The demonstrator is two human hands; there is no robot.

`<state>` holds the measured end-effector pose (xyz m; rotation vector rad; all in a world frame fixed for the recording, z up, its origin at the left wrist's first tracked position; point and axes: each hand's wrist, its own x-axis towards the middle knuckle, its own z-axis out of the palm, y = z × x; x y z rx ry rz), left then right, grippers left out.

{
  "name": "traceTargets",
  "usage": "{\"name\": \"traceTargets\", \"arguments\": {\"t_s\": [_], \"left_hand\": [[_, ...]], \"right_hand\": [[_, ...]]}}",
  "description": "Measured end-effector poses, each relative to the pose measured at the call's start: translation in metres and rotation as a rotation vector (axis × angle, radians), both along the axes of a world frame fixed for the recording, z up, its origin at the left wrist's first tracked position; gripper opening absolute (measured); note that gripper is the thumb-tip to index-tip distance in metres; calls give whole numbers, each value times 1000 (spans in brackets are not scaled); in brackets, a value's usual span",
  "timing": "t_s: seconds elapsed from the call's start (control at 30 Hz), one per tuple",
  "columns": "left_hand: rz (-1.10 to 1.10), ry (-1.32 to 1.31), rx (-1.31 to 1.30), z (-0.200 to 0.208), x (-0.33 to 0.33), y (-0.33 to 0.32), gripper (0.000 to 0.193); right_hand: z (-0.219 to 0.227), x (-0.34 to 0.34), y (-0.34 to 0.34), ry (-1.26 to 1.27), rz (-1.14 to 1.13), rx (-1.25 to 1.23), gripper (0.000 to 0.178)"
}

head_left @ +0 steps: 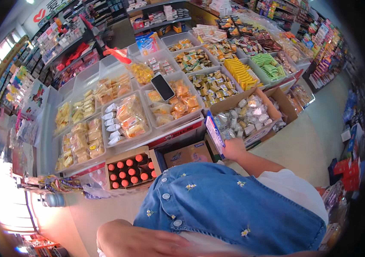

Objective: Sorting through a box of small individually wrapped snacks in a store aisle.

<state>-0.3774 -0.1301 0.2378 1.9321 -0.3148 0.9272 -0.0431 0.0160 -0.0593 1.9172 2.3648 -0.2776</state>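
Shop (315, 113): phone (162, 88) atop snack bin (179, 121); right hand (235, 149) at box flap (214, 132), grip unclear; left hand (141, 240) flat.

A phone (163, 88) lies on bagged snacks (184, 103); a carton (126, 155) holds orange-capped bottles (132, 172).

head | left fisheye, head-worn | facing down-forward | close: bare left hand (137, 240) | beyond: clear rectangular plastic trays (87, 78)

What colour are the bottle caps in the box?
Orange-red caps, clearest in the head view.
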Motion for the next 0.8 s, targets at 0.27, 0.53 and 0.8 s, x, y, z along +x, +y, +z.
{"name": "traceTargets", "arguments": {"t_s": [0.27, 0.53, 0.8], "left_hand": [[-323, -220, 11, 4, 7, 18, 24], [-407, -219, -362, -1, 25, 6, 22], [-596, 99, -173, 21, 26, 37, 31]], "right_hand": [[0, -2, -1, 14, -58, -8, 28], [4, -2, -4, 4, -83, -6, 26], [11, -5, -6, 22, -32, 24, 26]]}}
